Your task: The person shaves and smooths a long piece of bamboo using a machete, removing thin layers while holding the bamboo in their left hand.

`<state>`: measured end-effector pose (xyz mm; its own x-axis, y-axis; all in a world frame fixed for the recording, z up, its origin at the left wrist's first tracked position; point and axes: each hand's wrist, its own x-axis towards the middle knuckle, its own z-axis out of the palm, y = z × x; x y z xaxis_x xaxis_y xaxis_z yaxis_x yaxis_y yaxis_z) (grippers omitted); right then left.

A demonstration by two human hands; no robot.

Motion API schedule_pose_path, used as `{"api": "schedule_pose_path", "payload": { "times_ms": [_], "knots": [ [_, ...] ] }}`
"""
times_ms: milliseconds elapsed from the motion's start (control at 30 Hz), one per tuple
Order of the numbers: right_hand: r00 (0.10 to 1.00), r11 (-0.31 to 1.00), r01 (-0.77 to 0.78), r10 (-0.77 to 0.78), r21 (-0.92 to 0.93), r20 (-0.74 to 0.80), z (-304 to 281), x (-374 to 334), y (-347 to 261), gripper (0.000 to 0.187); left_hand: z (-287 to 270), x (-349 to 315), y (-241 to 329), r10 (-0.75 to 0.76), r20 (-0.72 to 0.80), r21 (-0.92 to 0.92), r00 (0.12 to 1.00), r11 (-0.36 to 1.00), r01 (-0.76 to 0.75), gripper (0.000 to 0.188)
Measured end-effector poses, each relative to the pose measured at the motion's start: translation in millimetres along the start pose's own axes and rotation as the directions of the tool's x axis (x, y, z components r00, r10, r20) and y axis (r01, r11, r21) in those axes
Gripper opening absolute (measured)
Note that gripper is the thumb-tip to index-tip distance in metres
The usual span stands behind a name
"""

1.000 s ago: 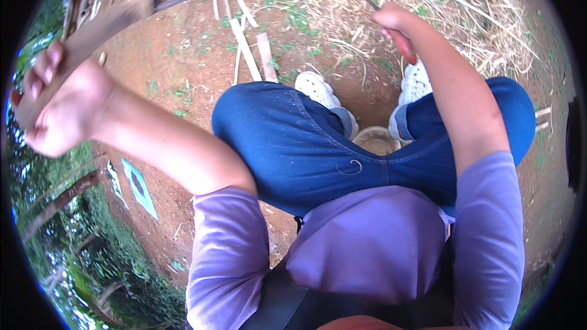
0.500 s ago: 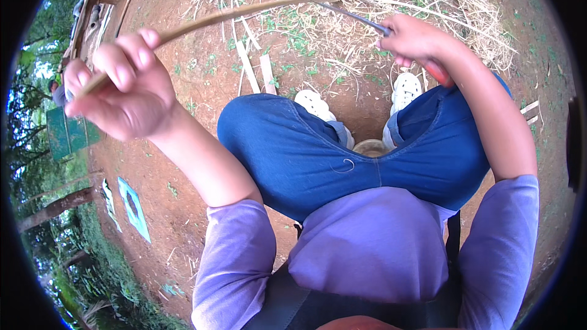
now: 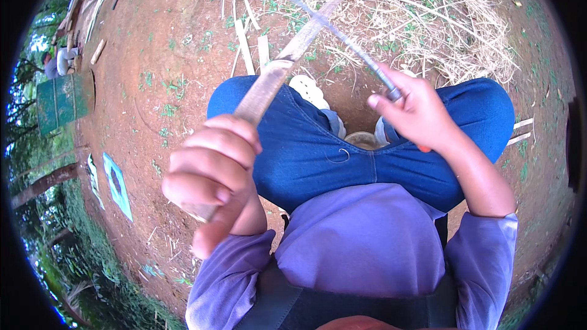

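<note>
My left hand [image 3: 211,162] is wrapped round a flat bamboo strip [image 3: 269,85]. The strip slants up and away to the right, its broad face showing, with a notch-like mark or raised sliver partway along. My right hand [image 3: 417,109] grips a long, narrow-bladed knife [image 3: 358,52]; a bit of its orange-red handle end shows beneath the wrist. Near the strip's far end the blade crosses in front of it; whether the two touch I cannot tell. Both are held above my knees in blue jeans [image 3: 281,140].
Pale shavings and thin strips [image 3: 428,18] lie heaped on the dirt beyond my feet. Short flat slats [image 3: 244,46] rest left of my white clogs [image 3: 307,90]. A green drum [image 3: 66,102] and a blue-white sheet [image 3: 117,186] are at left, with a person [image 3: 52,66] behind the drum.
My left hand has come down and toward my body, and the strip has turned from edge-on to broad face. My right hand has moved lower, its blade now crossing the strip.
</note>
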<state>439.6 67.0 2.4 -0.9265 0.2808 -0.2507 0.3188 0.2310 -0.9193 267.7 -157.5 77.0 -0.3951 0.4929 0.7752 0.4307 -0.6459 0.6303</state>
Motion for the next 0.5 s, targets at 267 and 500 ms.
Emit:
{"api": "schedule_pose_path", "payload": {
  "times_ms": [267,500],
  "knots": [
    [0.921,0.922,0.385,-0.382,-0.039,0.078,28,0,-10,0.061,26,-5,-3,0.089,0.036,-0.042,0.995,0.995,-0.087,0.045],
    [0.949,0.951,0.307,-0.303,-0.032,0.086,26,-7,-20,0.06,32,-10,4,-0.001,-0.033,0.029,0.999,1.0,0.002,0.046]
  ]
}}
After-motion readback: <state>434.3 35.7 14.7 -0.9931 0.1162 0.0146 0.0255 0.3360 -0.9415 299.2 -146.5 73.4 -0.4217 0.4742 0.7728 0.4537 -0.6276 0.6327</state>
